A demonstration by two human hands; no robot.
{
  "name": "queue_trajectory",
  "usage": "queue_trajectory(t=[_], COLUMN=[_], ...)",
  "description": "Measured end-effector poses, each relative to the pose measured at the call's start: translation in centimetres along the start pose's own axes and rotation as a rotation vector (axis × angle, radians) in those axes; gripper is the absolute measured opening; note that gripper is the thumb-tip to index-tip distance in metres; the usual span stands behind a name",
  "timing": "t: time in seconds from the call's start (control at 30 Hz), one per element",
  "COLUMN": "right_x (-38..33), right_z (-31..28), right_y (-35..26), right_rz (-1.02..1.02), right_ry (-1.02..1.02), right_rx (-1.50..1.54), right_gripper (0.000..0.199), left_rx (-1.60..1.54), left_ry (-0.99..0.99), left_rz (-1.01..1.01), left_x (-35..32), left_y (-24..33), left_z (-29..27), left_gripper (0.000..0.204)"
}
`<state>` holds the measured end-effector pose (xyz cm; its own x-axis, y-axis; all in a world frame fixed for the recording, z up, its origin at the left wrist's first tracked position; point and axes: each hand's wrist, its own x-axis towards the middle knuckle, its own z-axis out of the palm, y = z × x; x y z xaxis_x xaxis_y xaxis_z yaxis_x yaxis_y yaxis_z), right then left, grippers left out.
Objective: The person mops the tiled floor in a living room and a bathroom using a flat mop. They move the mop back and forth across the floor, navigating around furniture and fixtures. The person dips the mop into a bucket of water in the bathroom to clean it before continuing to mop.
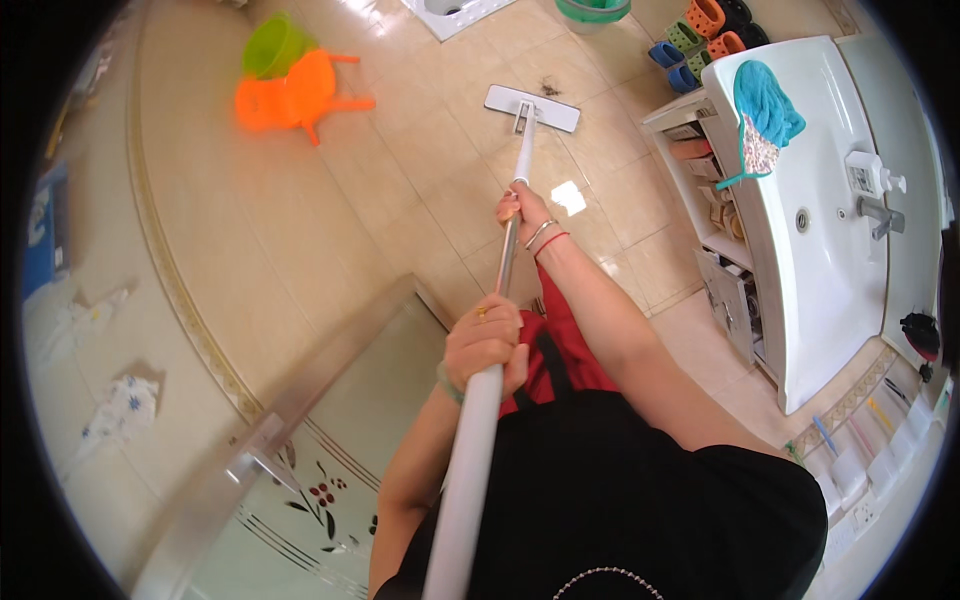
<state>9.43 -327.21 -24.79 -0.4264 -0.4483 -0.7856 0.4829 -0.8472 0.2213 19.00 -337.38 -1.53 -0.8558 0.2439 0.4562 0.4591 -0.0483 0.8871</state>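
Note:
A flat mop with a long white and silver pole runs from beside my body out to the tiled floor. My left hand is wrapped round the pole near its thick white upper part. Farther down, my right hand grips the same pole, a bangle and a red string on its wrist. The mop's white rectangular head lies flat on the floor. Just past its far edge sits a small dark clump, which looks like hair.
An orange plastic stool and a green basin are at the far left. On the right stands a white sink cabinet with a teal cloth on its edge. Clogs and a green bin lie beyond; a glass door is near left.

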Motion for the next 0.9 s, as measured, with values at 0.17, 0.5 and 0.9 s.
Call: queue_trajectory(t=[0.17,0.5,0.9], right_x=[0.5,1.1,3.4], right_z=[4.0,6.4,9.1], right_y=[-1.3,2.6,6.5], right_rz=[0.055,0.251,0.339], right_ry=[-0.011,-0.140,0.159], right_rx=[0.049,0.266,0.072], right_gripper=[0.019,0.020,0.021], left_rx=[0.001,0.120,0.120], left_ry=[-0.028,0.232,0.576], left_rz=[-0.085,-0.163,-0.221], left_x=[4.8,7.7,5.2], left_y=[-0.4,1.2,2.0], left_z=[-1.7,-6.3,-8.9], left_gripper=[0.029,0.021,0.030])
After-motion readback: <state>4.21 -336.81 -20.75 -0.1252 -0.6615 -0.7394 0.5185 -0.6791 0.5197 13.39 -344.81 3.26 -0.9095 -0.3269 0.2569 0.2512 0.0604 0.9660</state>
